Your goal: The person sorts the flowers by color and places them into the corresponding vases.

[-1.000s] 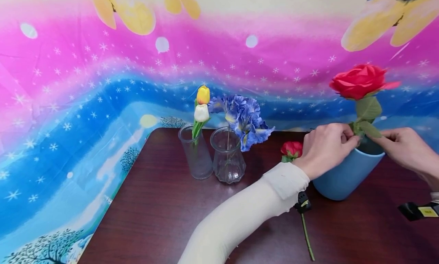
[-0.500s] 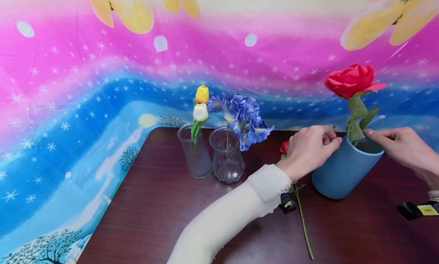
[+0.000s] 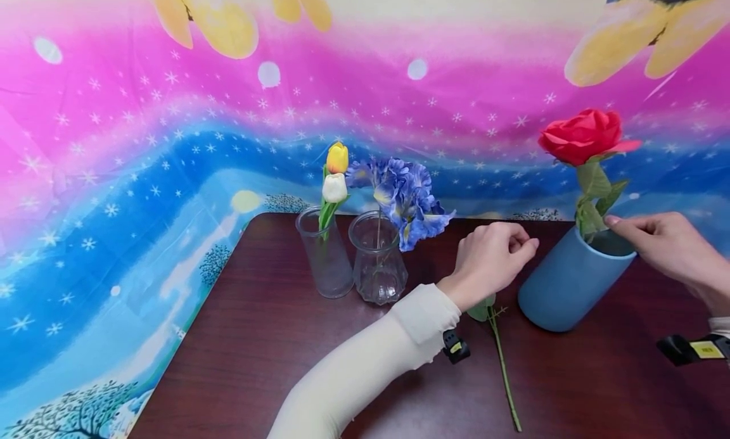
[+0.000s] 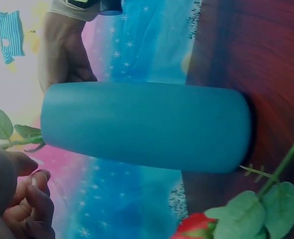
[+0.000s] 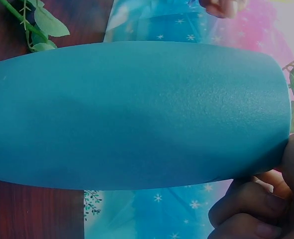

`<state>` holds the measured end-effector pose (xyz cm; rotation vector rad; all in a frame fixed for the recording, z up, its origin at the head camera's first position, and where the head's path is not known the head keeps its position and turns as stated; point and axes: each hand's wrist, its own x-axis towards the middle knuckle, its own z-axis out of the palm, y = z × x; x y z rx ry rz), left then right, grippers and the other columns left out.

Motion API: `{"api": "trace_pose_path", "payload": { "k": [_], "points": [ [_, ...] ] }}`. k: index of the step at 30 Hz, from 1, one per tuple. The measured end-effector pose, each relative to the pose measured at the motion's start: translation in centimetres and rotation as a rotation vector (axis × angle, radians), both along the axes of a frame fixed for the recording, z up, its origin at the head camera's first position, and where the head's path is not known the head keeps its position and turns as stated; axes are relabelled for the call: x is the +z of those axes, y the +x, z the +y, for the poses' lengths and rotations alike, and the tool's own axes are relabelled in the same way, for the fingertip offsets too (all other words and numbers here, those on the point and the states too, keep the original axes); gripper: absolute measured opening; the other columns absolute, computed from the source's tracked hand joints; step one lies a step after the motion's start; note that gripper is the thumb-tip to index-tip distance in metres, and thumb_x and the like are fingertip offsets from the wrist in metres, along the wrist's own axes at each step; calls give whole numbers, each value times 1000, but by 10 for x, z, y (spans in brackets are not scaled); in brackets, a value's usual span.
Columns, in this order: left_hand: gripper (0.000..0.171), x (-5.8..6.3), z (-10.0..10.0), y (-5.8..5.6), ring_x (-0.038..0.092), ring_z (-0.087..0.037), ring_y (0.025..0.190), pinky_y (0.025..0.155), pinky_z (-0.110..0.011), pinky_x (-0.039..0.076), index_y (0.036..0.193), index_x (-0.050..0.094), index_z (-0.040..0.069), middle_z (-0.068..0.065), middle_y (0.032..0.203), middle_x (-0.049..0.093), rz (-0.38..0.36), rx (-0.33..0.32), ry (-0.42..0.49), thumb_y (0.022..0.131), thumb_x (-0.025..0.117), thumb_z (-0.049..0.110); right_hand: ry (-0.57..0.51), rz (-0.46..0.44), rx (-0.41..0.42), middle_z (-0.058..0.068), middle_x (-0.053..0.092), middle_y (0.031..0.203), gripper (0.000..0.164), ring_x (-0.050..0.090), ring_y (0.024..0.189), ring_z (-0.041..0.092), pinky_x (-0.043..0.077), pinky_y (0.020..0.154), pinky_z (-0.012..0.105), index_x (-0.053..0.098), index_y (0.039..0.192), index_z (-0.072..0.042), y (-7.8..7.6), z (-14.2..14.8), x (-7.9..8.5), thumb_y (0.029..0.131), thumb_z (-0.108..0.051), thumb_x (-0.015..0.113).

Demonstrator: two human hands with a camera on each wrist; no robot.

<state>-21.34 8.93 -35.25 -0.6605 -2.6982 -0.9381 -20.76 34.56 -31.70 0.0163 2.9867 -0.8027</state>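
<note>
A large red rose (image 3: 584,137) stands in the blue vase (image 3: 570,287) at the right, its leaves leaning on the near-left rim. My right hand (image 3: 675,249) grips the vase's rim on the right side, thumb at the top and fingers curled against the outer wall. To the left of the vase hovers my left hand (image 3: 487,258), fingers loosely bent and holding nothing. Beneath it on the table lies another rose with a green stem (image 3: 503,369). The left hand hides that rose's bloom in the head view, but its red petals (image 4: 192,226) show in the left wrist view.
On the dark wooden table (image 3: 251,337), a cylindrical glass vase (image 3: 327,268) holds yellow and white tulips (image 3: 335,179). Beside it, a faceted glass vase (image 3: 381,277) bears blue irises (image 3: 407,195). A colourful printed cloth (image 3: 171,147) hangs behind the table.
My left hand has let go of the rose's stem and moved left and down, away from the vase. The rose has sunk back against the rim; the right hand has shifted slightly at the rim.
</note>
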Motion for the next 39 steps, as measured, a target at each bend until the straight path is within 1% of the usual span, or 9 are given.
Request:
{"api": "trace_pose_path", "payload": {
  "k": [2, 4, 8, 12, 20, 24, 25, 32, 39],
  "points": [
    [20, -6, -3, 1, 48, 6, 56, 52, -14, 36, 92, 73, 33, 21, 64, 55, -12, 4, 0, 100, 59, 45, -3, 3, 4, 1, 29, 60, 66, 28, 58, 21, 30, 61, 33, 68, 111, 11, 0, 1, -1, 109, -44, 32],
    [19, -11, -6, 3, 48, 7, 56, 52, -14, 36, 92, 73, 33, 22, 64, 55, -23, 3, -1, 100, 60, 44, -2, 5, 5, 9, 37, 62, 66, 31, 58, 18, 32, 62, 33, 64, 122, 14, -1, 2, -2, 110, -43, 32],
    [18, -21, -11, 5, 48, 9, 58, 53, -12, 37, 91, 73, 32, 23, 65, 55, -38, 1, -2, 99, 62, 44, 5, 10, 7, 15, 42, 72, 66, 35, 64, 13, 34, 64, 36, 56, 131, 16, -2, 2, -2, 110, -41, 32],
    [18, -30, -14, 9, 47, 9, 58, 52, -13, 37, 89, 73, 32, 23, 64, 55, -47, -3, -3, 99, 62, 44, 6, 2, 5, 6, 35, 65, 66, 33, 62, 17, 33, 64, 36, 60, 127, 15, -1, 2, -2, 110, -42, 31],
    [18, -45, -17, 17, 45, 8, 56, 51, -14, 36, 92, 73, 32, 21, 57, 51, -74, 19, -26, 98, 63, 45, -6, 7, 8, -2, 28, 57, 65, 29, 56, 22, 28, 58, 32, 69, 102, 8, 0, 0, -2, 110, -44, 30],
    [20, -55, -17, 20, 45, 7, 56, 50, -15, 35, 85, 70, 33, 21, 56, 50, -86, 27, -58, 98, 62, 45, -4, 17, 9, -1, 29, 56, 66, 29, 54, 21, 29, 58, 32, 67, 110, 11, 0, 1, -2, 110, -44, 31],
    [22, -58, -17, 21, 45, 7, 55, 49, -15, 35, 81, 69, 33, 21, 55, 50, -90, 23, -66, 98, 62, 45, -4, 19, 9, -2, 28, 56, 66, 29, 53, 21, 28, 57, 32, 68, 106, 10, -1, 1, -2, 110, -44, 31],
    [50, -78, -15, 30, 38, -1, 47, 43, -21, 29, 55, 47, 27, 14, 46, 36, -90, 17, -216, 97, 61, 49, 1, 20, 16, 3, 33, 63, 63, 29, 59, 22, 31, 62, 32, 70, 107, 9, -1, 1, 1, 110, -42, 32],
    [54, -94, -10, 38, 46, -5, 48, 43, -26, 33, 50, 49, 25, 11, 46, 45, -138, 43, -358, 94, 64, 53, -5, 1, 16, 6, 34, 65, 64, 30, 61, 23, 32, 64, 33, 64, 121, 13, 0, 1, 1, 110, -42, 32]
  ]
}}
